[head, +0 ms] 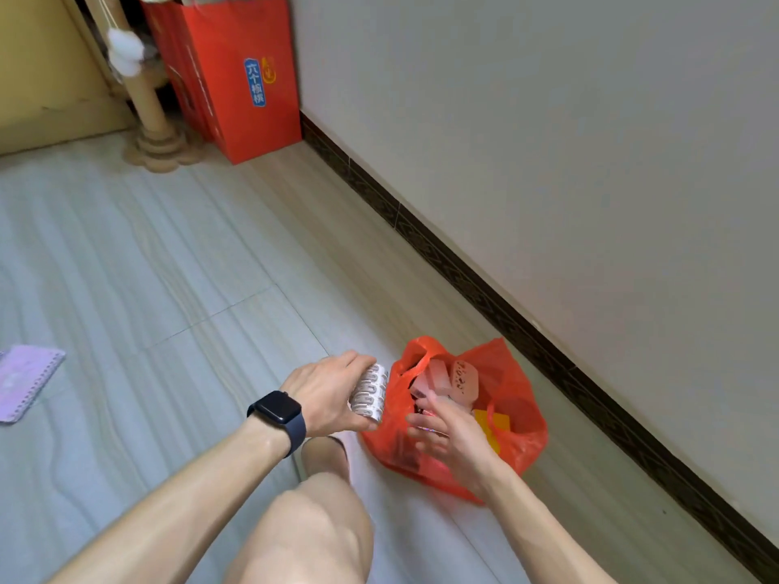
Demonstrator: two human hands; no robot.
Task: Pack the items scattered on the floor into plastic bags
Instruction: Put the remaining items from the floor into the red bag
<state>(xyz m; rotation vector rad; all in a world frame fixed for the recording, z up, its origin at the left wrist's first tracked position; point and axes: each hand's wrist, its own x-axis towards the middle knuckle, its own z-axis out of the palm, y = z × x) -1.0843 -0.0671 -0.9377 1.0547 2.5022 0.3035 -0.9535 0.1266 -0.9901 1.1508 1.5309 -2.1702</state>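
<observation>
Gripping patterned roll with left hand | right hand spread open over red plastic bag

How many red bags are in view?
2: a thin red plastic bag on the floor nearby; a red paper carrier bag far along the wall, maybe more behind it.

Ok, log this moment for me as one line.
left hand: grips patterned roll beside red plastic bag | right hand: open over bag mouth | unpacked: purple notebook on floor
</observation>
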